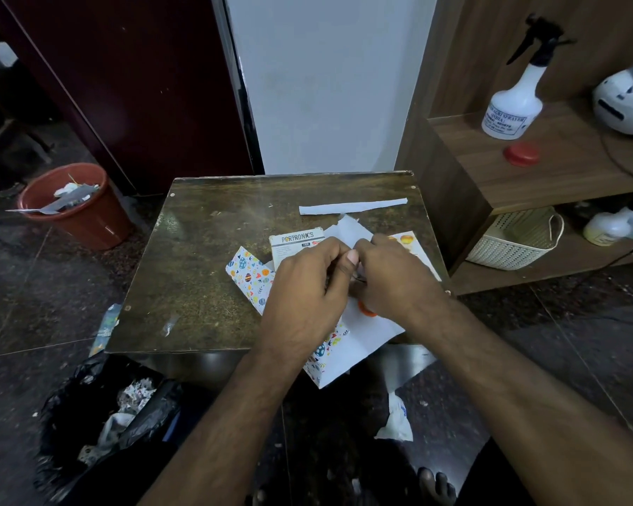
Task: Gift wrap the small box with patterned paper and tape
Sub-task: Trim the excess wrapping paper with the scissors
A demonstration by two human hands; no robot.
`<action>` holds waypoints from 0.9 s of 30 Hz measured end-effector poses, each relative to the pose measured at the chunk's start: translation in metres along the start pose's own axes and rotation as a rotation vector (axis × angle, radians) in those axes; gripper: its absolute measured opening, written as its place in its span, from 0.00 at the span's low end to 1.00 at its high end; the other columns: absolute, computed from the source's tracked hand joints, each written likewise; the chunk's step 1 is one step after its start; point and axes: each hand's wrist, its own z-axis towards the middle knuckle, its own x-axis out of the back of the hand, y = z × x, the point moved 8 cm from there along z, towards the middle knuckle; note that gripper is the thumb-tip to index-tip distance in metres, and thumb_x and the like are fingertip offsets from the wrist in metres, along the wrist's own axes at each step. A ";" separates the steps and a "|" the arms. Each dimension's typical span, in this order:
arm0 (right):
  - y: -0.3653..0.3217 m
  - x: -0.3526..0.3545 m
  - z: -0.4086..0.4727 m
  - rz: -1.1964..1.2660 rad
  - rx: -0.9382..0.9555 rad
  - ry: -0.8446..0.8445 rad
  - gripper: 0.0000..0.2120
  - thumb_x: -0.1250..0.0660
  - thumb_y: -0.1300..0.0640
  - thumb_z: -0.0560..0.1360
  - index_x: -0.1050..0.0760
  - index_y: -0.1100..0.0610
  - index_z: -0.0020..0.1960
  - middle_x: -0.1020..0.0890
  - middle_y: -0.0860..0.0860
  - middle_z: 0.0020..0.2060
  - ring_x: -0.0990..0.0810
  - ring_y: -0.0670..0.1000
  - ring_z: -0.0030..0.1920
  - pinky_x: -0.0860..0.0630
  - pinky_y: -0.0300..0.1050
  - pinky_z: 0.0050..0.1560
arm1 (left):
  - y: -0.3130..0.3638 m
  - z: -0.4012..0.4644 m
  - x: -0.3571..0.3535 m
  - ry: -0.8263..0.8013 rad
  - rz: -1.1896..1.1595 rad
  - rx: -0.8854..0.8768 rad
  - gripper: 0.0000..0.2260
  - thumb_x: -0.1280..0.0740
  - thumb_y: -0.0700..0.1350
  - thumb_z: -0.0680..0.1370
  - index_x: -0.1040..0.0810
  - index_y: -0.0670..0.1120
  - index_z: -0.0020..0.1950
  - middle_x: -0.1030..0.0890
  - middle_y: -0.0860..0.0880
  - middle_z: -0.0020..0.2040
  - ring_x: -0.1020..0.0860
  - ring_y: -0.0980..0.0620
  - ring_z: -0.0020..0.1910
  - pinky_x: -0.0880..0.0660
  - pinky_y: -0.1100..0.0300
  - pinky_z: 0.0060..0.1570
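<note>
The small white box (296,242), printed PORTRONICS, lies on the patterned paper (251,277), whose white underside (366,334) hangs over the table's near edge. My left hand (307,286) and my right hand (391,279) meet just above the box, fingers curled. Between them they pinch a small shiny piece that looks like tape (359,277), mostly hidden by the fingers. An orange round thing (367,311) peeks out under my right wrist. A cut white paper strip (351,207) lies behind the box.
The brown table (205,257) is small and low. A red bin (77,210) stands far left, and a black rubbish bag (99,414) sits near left on the floor. A wooden shelf (527,169) at right holds a spray bottle (514,104), red cap (521,154) and white basket (516,239).
</note>
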 end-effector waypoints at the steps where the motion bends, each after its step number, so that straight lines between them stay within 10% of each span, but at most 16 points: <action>1: 0.002 -0.001 0.000 -0.002 -0.023 0.000 0.12 0.32 0.49 0.79 0.28 0.56 0.55 0.23 0.55 0.54 0.22 0.58 0.56 0.25 0.52 0.50 | 0.002 0.000 -0.001 0.007 0.032 -0.009 0.10 0.34 0.47 0.84 0.19 0.47 0.45 0.24 0.57 0.30 0.28 0.59 0.29 0.34 0.61 0.33; 8: 0.014 0.007 0.002 0.184 -0.134 -0.020 0.14 0.29 0.52 0.74 0.29 0.51 0.34 0.23 0.51 0.36 0.20 0.57 0.43 0.26 0.47 0.41 | 0.005 0.005 -0.006 0.056 0.125 -0.014 0.10 0.37 0.52 0.82 0.20 0.50 0.44 0.18 0.55 0.36 0.21 0.49 0.38 0.23 0.44 0.46; 16: 0.082 0.055 0.012 0.771 -0.196 0.459 0.03 0.24 0.57 0.75 0.16 0.55 0.48 0.18 0.44 0.34 0.21 0.38 0.32 0.23 0.30 0.37 | 0.000 0.010 -0.008 0.121 0.117 0.053 0.09 0.36 0.51 0.83 0.21 0.50 0.45 0.17 0.52 0.35 0.20 0.50 0.35 0.22 0.46 0.41; 27: 0.083 0.039 0.034 0.693 -0.197 0.415 0.14 0.30 0.64 0.79 0.19 0.55 0.64 0.16 0.48 0.55 0.19 0.44 0.56 0.21 0.40 0.61 | 0.001 0.014 -0.012 0.121 0.164 0.070 0.11 0.38 0.56 0.80 0.22 0.51 0.48 0.18 0.52 0.34 0.19 0.50 0.36 0.21 0.44 0.45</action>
